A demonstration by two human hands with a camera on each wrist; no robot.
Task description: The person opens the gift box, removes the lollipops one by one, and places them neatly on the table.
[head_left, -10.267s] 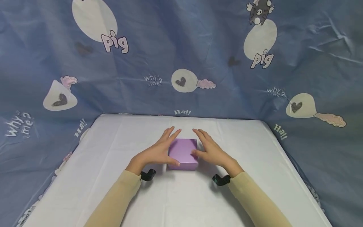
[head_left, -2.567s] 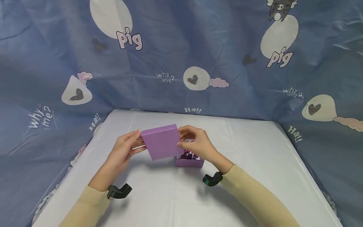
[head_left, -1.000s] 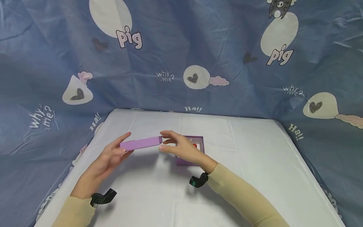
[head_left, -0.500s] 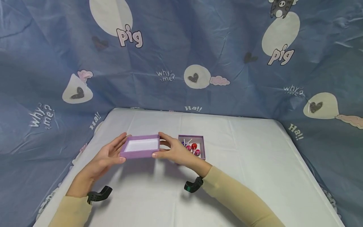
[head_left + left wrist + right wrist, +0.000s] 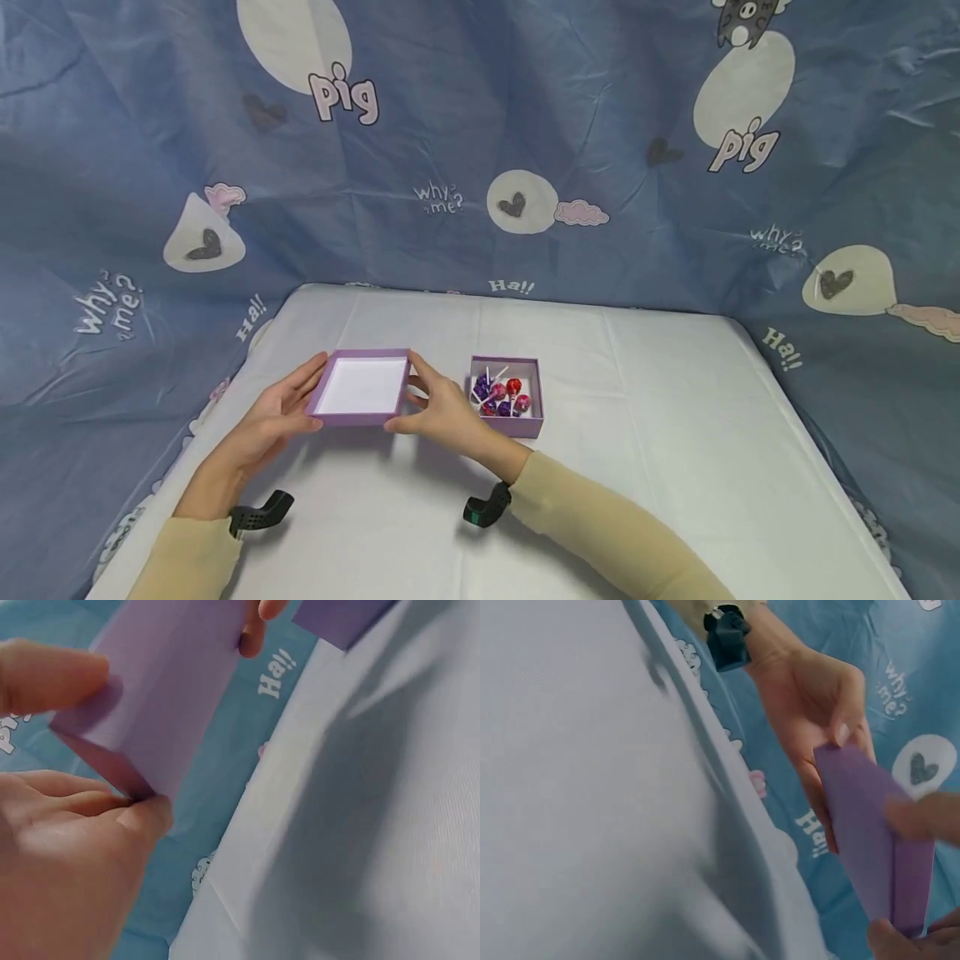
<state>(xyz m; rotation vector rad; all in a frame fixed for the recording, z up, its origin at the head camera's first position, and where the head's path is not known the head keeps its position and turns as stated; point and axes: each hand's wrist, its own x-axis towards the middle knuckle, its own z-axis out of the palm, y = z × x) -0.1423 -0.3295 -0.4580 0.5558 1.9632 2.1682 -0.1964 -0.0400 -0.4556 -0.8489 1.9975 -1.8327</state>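
Both hands hold a purple box lid (image 5: 360, 387) above the white table, its white inside facing up. My left hand (image 5: 264, 423) grips the lid's left side, thumb on the near wall and fingers at the far left edge. My right hand (image 5: 444, 415) pinches the right side, thumb at the near corner and a finger at the far one. In the left wrist view the lid's purple underside (image 5: 161, 682) shows above a shadow on the cloth. To the right sits the box base (image 5: 517, 427), uncovered, with several lollipops (image 5: 501, 395) in red, pink and dark purple wrappers.
White cloth covers the table (image 5: 645, 467). Behind it hangs a blue printed curtain (image 5: 420, 125), which also runs down along both sides. Dark wrist cameras (image 5: 262, 512) stick out from both sleeves.
The lid came off the base, was moved left and turned over; its inside now faces up. Over the last half second it tilted flatter and shifted slightly left, leaving the base and lollipops in full view.
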